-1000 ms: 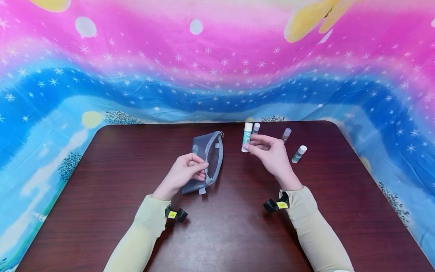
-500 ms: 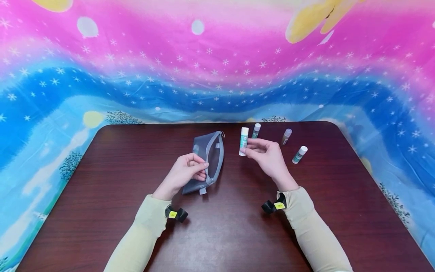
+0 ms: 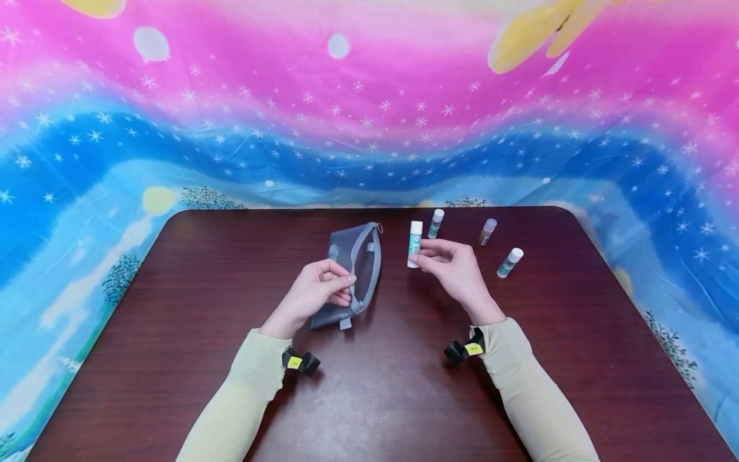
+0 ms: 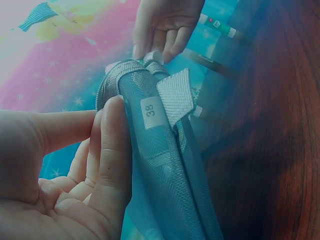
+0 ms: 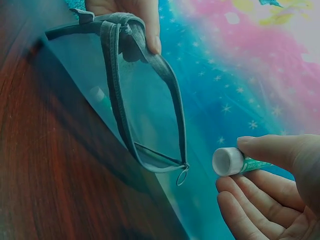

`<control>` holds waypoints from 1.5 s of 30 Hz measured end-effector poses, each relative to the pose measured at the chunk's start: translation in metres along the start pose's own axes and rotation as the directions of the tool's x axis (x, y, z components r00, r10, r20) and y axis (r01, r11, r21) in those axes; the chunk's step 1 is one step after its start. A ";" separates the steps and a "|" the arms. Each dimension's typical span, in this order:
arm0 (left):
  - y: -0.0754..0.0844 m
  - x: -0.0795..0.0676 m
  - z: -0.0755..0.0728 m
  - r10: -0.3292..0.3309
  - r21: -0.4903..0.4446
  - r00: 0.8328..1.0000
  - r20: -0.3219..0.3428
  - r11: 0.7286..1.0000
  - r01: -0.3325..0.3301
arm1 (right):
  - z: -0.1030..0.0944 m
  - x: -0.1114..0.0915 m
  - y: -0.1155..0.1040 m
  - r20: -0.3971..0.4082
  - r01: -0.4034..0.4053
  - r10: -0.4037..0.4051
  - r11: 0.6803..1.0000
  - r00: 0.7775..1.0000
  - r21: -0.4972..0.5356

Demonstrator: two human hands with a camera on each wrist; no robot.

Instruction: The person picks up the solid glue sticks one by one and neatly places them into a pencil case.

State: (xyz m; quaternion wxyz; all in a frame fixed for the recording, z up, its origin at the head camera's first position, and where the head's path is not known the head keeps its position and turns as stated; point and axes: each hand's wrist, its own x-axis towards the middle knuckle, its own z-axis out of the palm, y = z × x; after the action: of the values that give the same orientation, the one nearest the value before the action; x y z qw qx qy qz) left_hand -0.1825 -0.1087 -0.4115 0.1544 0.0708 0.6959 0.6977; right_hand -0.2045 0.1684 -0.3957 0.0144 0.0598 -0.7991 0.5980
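Note:
My left hand (image 3: 314,290) pinches the near rim of a grey mesh zipper pouch (image 3: 348,239), whose mouth gapes toward the right. In the left wrist view the thumb and fingers grip the zipper edge, beside a tag marked 38. Through the mesh in the right wrist view, a glue stick (image 5: 101,97) with a white cap shows inside the pouch. My right hand (image 3: 458,273) holds another glue stick (image 3: 415,242) upright between thumb and fingers, to the right of the pouch and apart from it. Its white end (image 5: 228,161) faces the right wrist camera.
Three more sticks stand on the dark wooden table (image 3: 358,398): a green-labelled glue stick (image 3: 435,224) at the back, a greyish one with a translucent cap (image 3: 487,231), and a green-labelled glue stick (image 3: 510,263) at the right. A patterned cloth (image 3: 369,115) hangs behind the table.
My right hand has drawn slightly nearer and a little left with the glue stick, uncovering more of the sticks behind it. The left hand and pouch stay in place.

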 end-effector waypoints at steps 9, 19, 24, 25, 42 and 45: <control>0.002 0.001 0.000 -0.002 0.001 1.000 -0.009 1.000 0.002 | 0.001 0.005 0.004 0.027 -0.045 0.044 0.998 0.999 0.054; 0.001 0.001 0.000 0.000 0.002 1.000 -0.008 1.000 0.000 | 0.017 -0.004 -0.015 0.106 -0.087 0.080 0.995 0.991 0.058; 0.001 0.000 0.000 0.000 0.001 1.000 -0.010 1.000 0.000 | 0.022 -0.001 -0.013 0.122 -0.103 0.095 0.993 0.988 0.062; 0.001 0.000 0.000 -0.001 -0.001 1.000 -0.011 1.000 0.001 | 0.022 -0.001 -0.013 0.123 -0.110 0.101 0.992 0.987 0.066; 0.001 0.000 -0.001 -0.003 -0.019 1.000 -0.009 1.000 0.002 | 0.035 0.021 0.015 0.136 -0.167 0.145 0.972 0.980 0.166; 0.001 0.000 -0.001 -0.003 -0.018 1.000 -0.008 1.000 0.003 | 0.038 0.022 0.015 0.130 -0.176 0.156 0.971 0.979 0.160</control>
State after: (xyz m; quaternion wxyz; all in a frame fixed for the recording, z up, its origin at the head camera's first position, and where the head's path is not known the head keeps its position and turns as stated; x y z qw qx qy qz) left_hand -0.1832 -0.1094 -0.4104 0.1531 0.0655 0.6904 0.7040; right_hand -0.2261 0.1347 -0.4182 -0.0876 0.0282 -0.7467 0.6588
